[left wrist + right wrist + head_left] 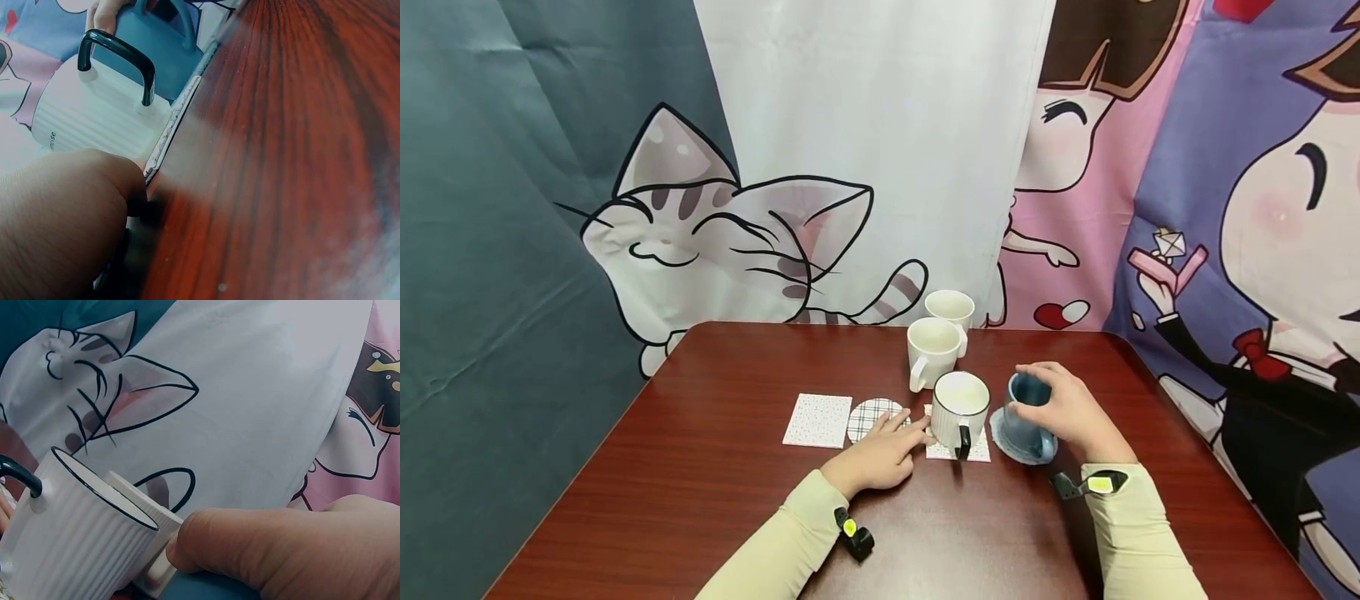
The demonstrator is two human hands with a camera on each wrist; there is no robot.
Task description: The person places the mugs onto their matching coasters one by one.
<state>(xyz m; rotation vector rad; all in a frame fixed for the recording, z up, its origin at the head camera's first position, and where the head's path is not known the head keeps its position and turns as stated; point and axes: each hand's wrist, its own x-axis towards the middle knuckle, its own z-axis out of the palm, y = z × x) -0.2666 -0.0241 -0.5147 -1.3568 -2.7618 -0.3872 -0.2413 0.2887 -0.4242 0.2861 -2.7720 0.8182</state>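
My right hand (1078,412) grips a blue mug (1022,427) from above, thumb and fingers at its rim. The mug stands upright on a blue round coaster (998,432). Left of it, a white ribbed mug (957,404) with a dark rim and black handle (119,47) stands on a speckled square coaster (981,451). My left hand (880,457) lies palm down with fingers extended, partly over a round plaid coaster (867,412). Its fingertips reach the left edge of the coaster under the white mug. The right hand's far fingers are hidden in the right wrist view.
Another speckled square coaster (817,421) lies at the left of the row. Two plain white mugs, a nearer one (931,343) and a farther one (951,305), stand behind. The brown table (700,500) ends at a cartoon-printed curtain (880,100).
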